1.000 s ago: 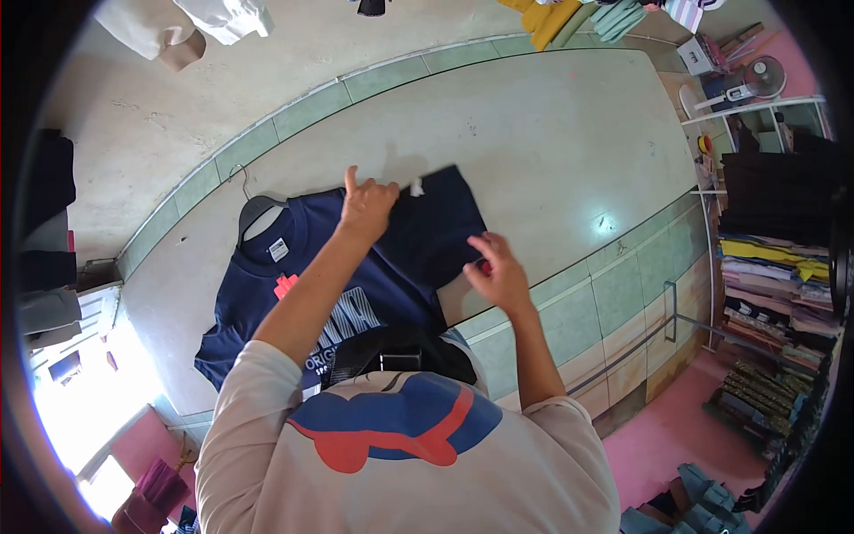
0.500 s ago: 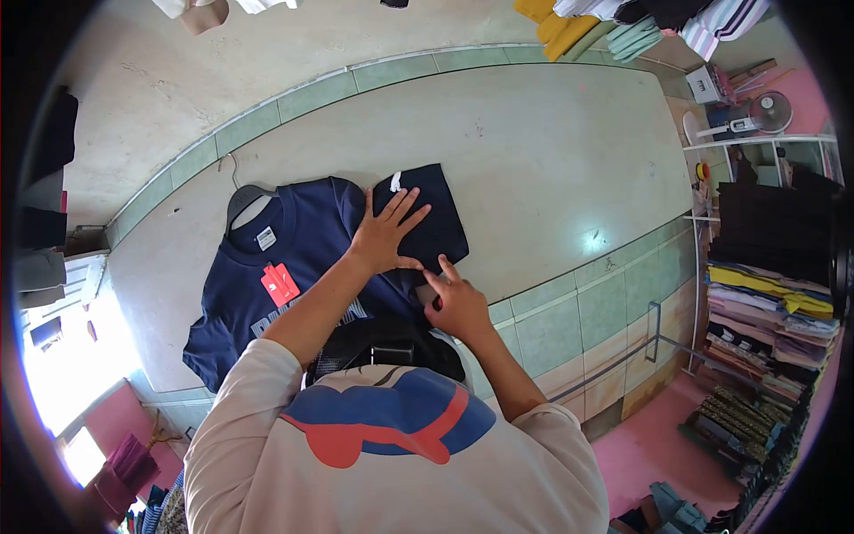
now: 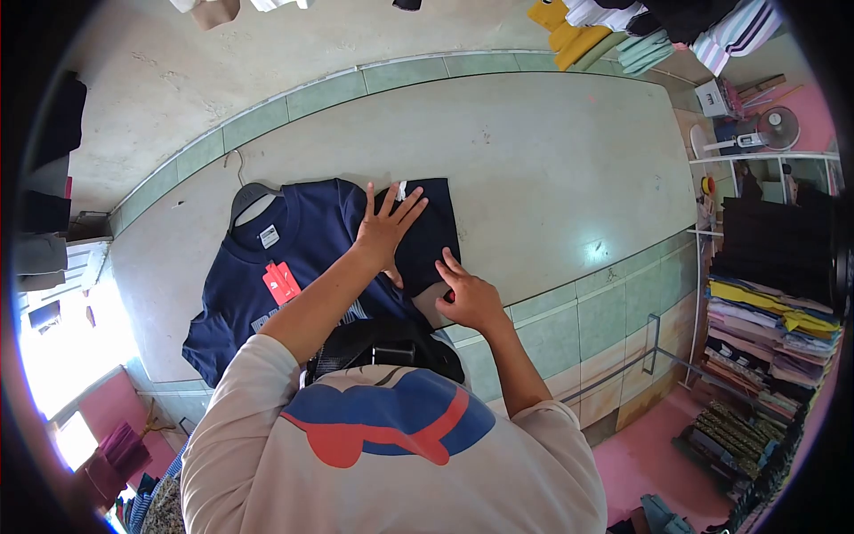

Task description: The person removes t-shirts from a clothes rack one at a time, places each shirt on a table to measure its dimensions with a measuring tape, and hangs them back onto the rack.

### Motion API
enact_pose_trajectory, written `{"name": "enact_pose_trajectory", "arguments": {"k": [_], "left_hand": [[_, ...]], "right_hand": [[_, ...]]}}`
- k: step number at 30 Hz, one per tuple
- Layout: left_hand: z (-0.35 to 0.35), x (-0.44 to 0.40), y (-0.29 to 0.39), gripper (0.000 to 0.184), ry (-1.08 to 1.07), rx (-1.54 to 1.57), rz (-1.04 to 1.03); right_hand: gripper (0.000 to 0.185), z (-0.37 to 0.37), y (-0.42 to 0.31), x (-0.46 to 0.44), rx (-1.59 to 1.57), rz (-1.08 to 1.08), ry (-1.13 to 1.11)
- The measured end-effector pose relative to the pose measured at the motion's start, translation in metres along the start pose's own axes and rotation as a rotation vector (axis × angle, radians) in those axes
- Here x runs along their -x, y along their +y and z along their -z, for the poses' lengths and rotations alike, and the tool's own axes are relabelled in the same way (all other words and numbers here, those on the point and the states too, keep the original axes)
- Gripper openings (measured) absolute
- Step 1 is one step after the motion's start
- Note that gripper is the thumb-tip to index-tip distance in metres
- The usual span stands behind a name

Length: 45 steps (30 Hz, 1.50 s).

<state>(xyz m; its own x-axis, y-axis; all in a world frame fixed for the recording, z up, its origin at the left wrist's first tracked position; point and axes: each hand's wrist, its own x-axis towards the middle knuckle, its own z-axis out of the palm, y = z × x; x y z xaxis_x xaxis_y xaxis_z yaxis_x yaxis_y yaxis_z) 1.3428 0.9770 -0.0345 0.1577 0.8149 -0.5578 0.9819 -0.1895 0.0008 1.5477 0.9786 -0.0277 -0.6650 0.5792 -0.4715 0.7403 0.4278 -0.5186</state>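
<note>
A navy T-shirt [image 3: 311, 214] lies face up on the table, a black hanger [image 3: 253, 191] in its neck and a red tag [image 3: 281, 282] on its chest. Beside its sleeve is a flat dark piece of folded cloth [image 3: 436, 222] with a white patch [image 3: 402, 190] at the top edge. My left hand [image 3: 384, 233] presses on this cloth and the sleeve edge, fingers spread. At the cloth's lower right corner, my right hand [image 3: 471, 301] has its forefinger stretched out and thumb apart. Something small and dark red shows in its palm, too small to name.
The pale table [image 3: 560, 151] runs along the tiled wall edge. At the right stand a fan [image 3: 774, 129], a metal rail [image 3: 654, 347] and shelves with stacked folded clothes [image 3: 774, 311]. Several folded garments [image 3: 578, 40] lie at the top right.
My right hand has drawn slightly right and down, away from my left thumb. The cloth's lower edge now reaches further toward me. My left hand stays spread on it.
</note>
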Motion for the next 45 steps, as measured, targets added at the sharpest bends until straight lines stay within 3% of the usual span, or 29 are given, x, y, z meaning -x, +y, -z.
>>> {"name": "enact_pose_trajectory", "arguments": {"k": [2, 4, 5, 9, 17, 19, 20, 21, 22, 24, 25, 26, 28, 29, 31, 33, 36, 39, 41, 45], "left_hand": [[0.000, 0.001, 0.004, 0.140, -0.023, -0.030, 0.014], [-0.004, 0.000, 0.009, 0.130, 0.183, 0.163, -0.072], [-0.021, -0.007, 0.011, 0.114, 0.339, 0.270, -0.152], [-0.031, 0.000, 0.009, 0.105, 0.137, 0.192, -0.016], [-0.023, 0.005, 0.000, 0.107, 0.065, 0.217, -0.033], [-0.025, 0.006, -0.001, 0.106, 0.069, 0.219, -0.037], [-0.028, 0.004, -0.001, 0.097, 0.208, 0.262, -0.043], [-0.033, 0.004, 0.000, 0.087, 0.348, 0.302, -0.049], [-0.036, 0.002, 0.002, 0.087, 0.346, 0.301, -0.047], [-0.039, -0.003, 0.007, 0.060, 0.584, 0.600, -0.135], [-0.018, 0.003, 0.016, 0.034, 0.693, 0.780, -0.138], [-0.015, 0.001, 0.025, 0.034, 0.695, 0.779, -0.139], [-0.011, -0.002, 0.037, 0.021, 0.283, 1.508, 0.029], [-0.011, -0.006, 0.039, 0.011, 0.295, 1.585, 0.087], [-0.016, -0.012, 0.033, 0.010, 0.290, 1.512, 0.046], [-0.014, -0.021, 0.026, 0.009, 0.281, 1.443, 0.004], [-0.005, -0.040, 0.018, 0.008, 0.528, 1.208, 0.251], [0.002, -0.064, 0.007, 0.008, 0.641, 1.107, 0.246], [0.000, -0.079, 0.005, 0.008, 0.770, 0.881, 0.356], [0.000, -0.091, -0.002, 0.009, 0.639, 0.929, 0.420]], "right_hand": [[0.062, 0.004, -0.003, -0.001, -0.031, -0.014, -0.026], [0.062, 0.007, -0.004, -0.001, -0.075, -0.034, -0.073], [0.062, 0.007, -0.003, -0.001, -0.079, -0.033, -0.074], [0.063, 0.002, 0.005, -0.001, -0.048, 0.045, -0.061], [0.062, 0.001, -0.002, -0.003, -0.076, 0.038, -0.091], [0.047, -0.006, 0.000, -0.004, -0.245, 0.117, 0.130], [0.047, -0.007, 0.001, -0.009, -0.247, 0.120, 0.128], [0.039, -0.008, -0.001, -0.012, -0.469, 0.047, 0.255], [0.031, -0.009, -0.002, -0.016, -0.691, -0.032, 0.383], [0.026, -0.012, -0.002, -0.025, -0.765, -0.019, 0.510], [0.027, -0.012, -0.001, -0.028, -0.860, -0.071, 0.507], [0.029, -0.012, 0.000, -0.030, -0.953, -0.122, 0.502], [0.032, -0.012, -0.001, -0.035, -0.974, -0.140, 0.467], [0.032, -0.018, 0.003, -0.039, -0.944, -0.147, 0.502], [0.032, -0.020, 0.004, -0.041, -0.921, -0.158, 0.537], [0.030, -0.016, 0.004, -0.038, -0.620, -0.104, 0.587], [0.025, -0.004, -0.003, -0.033, -0.459, -0.145, 0.608], [0.023, -0.012, 0.001, -0.039, -0.446, -0.204, 0.560], [0.023, -0.015, 0.002, -0.045, -0.411, -0.229, 0.552], [0.025, -0.021, 0.001, -0.047, -0.340, -0.241, 0.580]]}}
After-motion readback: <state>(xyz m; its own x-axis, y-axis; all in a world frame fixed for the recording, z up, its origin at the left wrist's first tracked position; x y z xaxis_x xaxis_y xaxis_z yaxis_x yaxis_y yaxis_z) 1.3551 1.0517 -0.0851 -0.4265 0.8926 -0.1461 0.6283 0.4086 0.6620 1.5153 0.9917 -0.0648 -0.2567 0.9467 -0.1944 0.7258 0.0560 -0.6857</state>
